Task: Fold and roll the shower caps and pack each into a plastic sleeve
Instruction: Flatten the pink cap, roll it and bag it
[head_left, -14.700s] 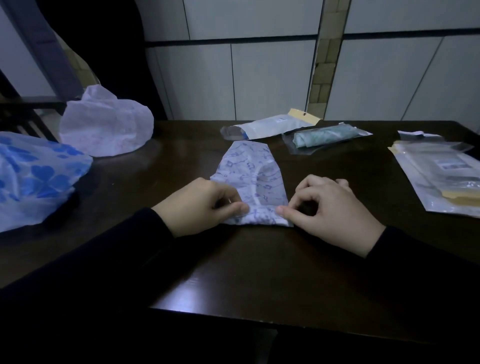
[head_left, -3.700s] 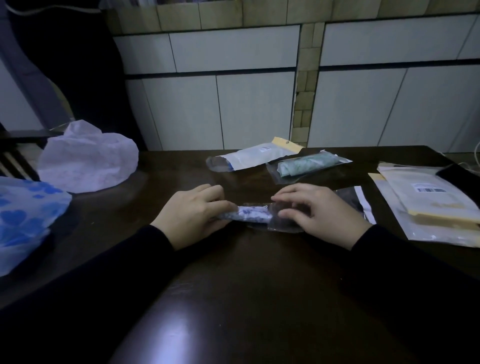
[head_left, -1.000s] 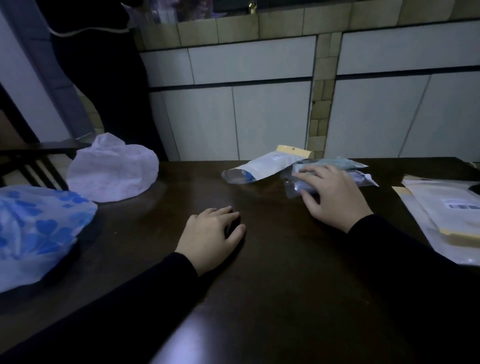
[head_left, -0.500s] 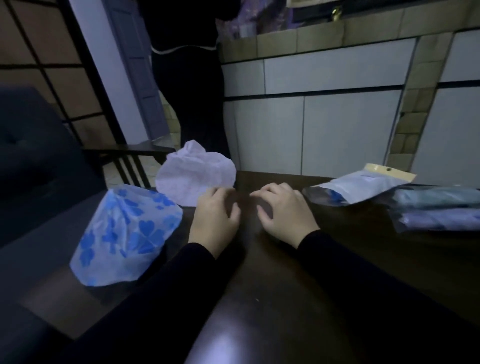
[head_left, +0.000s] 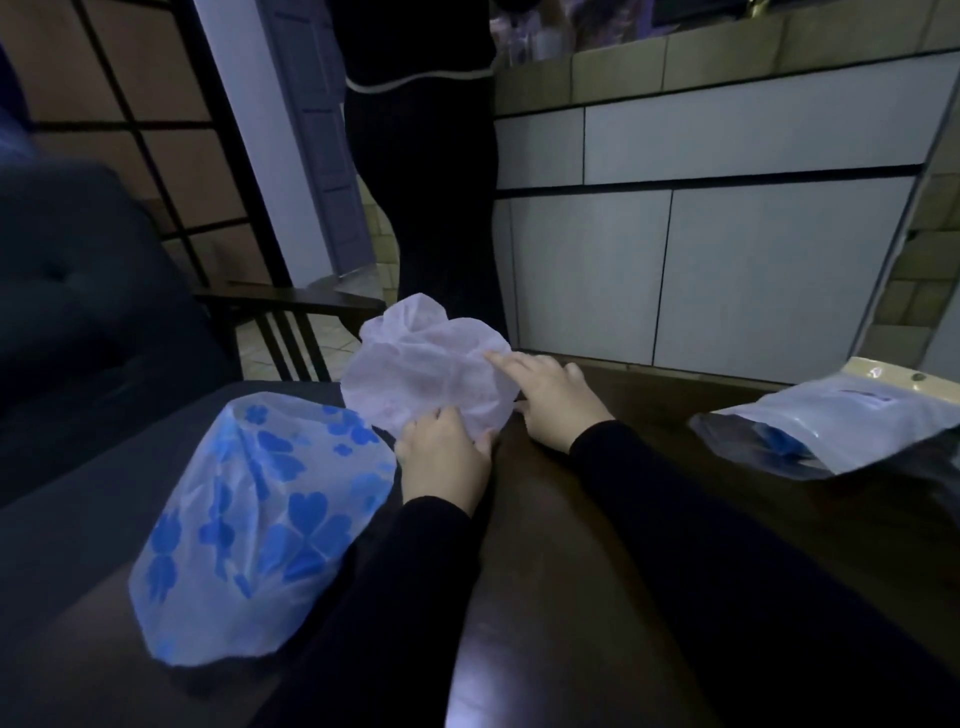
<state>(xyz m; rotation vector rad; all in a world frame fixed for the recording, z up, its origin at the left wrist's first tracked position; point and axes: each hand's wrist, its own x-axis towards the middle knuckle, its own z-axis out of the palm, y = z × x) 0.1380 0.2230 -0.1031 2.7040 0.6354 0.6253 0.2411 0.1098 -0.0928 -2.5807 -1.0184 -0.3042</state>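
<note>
A: So, nearest the camera, what is there?

B: Two black sleeves (head_left: 395, 597) reach forward over the dark table (head_left: 545, 597). Left of them, near the table's edge, sits one blue-flowered shower cap (head_left: 254, 525), puffed up and touched by neither hand.

A: And the hands?

B: Two, both on one white shower cap (head_left: 426, 371) farther along the table. The left hand (head_left: 444, 457) lies at the cap's near edge, fingertips on the plastic; whether they pinch it or only press, I cannot tell. The right hand (head_left: 553, 402) is at the cap's right side, fingers spread apart, the forefinger stretched out onto the cap's surface and the rest resting beside it on the table.

A: So two caps loose. Any packed?

B: One packed sleeve (head_left: 831, 428) lies well to the right, apart from both hands, with something blue rolled inside near its left end and a yellowish header strip at its far end. It runs off the picture's edge.

A: Beyond the table?

B: One dark chair (head_left: 88, 312) on the left, a person in dark clothes (head_left: 421, 156) standing behind the white cap, and a pale tiled wall (head_left: 727, 260) to the right.
</note>
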